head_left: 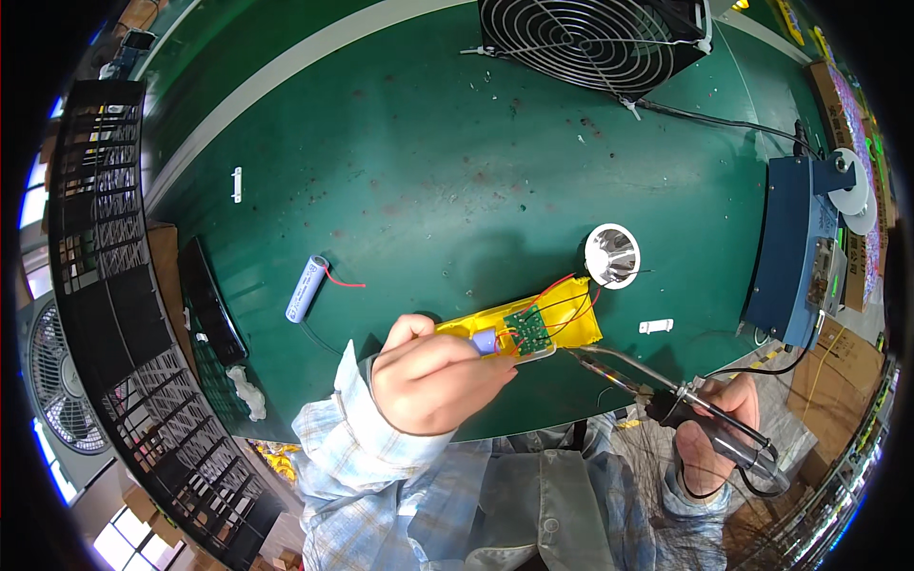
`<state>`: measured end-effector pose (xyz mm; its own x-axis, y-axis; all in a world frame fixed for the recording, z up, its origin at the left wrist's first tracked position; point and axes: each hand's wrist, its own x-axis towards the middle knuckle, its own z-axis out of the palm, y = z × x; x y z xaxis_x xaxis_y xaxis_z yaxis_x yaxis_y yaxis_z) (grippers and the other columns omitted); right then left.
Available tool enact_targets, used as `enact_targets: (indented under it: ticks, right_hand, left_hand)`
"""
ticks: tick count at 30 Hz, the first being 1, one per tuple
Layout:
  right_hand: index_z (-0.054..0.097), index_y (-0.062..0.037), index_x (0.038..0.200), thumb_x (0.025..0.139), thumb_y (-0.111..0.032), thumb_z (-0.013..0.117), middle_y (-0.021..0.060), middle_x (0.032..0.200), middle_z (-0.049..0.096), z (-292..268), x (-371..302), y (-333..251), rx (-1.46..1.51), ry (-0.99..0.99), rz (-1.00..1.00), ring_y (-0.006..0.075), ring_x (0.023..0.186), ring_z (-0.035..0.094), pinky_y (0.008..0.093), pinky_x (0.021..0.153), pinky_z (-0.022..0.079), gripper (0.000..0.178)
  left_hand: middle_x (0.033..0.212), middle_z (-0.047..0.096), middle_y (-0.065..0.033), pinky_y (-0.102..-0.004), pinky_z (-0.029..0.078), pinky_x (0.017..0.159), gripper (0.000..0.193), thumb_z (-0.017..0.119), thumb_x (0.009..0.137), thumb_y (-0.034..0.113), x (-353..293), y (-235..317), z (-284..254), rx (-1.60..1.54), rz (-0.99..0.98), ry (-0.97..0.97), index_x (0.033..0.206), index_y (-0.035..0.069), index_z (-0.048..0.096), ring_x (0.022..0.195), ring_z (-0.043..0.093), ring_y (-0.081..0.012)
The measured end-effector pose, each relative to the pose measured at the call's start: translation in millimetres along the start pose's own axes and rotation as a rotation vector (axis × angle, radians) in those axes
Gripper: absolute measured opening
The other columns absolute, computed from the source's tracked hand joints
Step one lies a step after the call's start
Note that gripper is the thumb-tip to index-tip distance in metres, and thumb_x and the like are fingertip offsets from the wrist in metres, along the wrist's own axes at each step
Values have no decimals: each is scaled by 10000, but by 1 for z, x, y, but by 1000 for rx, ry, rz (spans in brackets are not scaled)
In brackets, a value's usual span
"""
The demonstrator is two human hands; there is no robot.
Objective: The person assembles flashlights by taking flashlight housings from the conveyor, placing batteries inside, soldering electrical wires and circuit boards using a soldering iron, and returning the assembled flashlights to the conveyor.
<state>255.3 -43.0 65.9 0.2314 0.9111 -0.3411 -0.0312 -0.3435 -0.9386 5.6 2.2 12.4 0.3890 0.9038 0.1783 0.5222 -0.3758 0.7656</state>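
Note:
My left hand (426,381) is closed on a yellow plastic housing (577,326) near the table's front edge. Inside the housing lie a green circuit board (531,328) with red and black wires and a purple battery cell (486,341), partly covered by my fingers. In my right hand (716,433) is a soldering iron (752,459) with a thin metal feed tube along it. Its tip is just off the housing's lower right side; whether it touches cannot be told. A shiny round reflector (612,257) stands just beyond the housing, with wires running close to it.
A loose blue battery cell (307,288) with leads lies left on the green table. Small white strips (656,326) sit at both sides. A black fan (576,43) stands at the back, a blue box with a spool (785,252) at right, a black rack (105,285) at left.

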Motion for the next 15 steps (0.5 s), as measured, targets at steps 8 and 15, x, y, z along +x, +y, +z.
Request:
enact_targets:
  ticks: [8,15]
  right_hand:
    - [434,-53,762,629,-28,736,41,670,508,6,7,9,-23,15,6,85,598,403,217,540,328,331]
    - [388,-75,774,643,-196,771,-9,640,433,14,8,15,-106,10,-34,65,554,357,201,493,303,422]
  left_hand:
    - [623,465,20,-244,350,555,336,637,468,66,2,-8,2,231,177,10,801,69,683,496,425,-112]
    - [591,398,15,-247,367,564,351,611,467,74,6,-11,0,295,248,-51,813,49,667,505,403,-115]
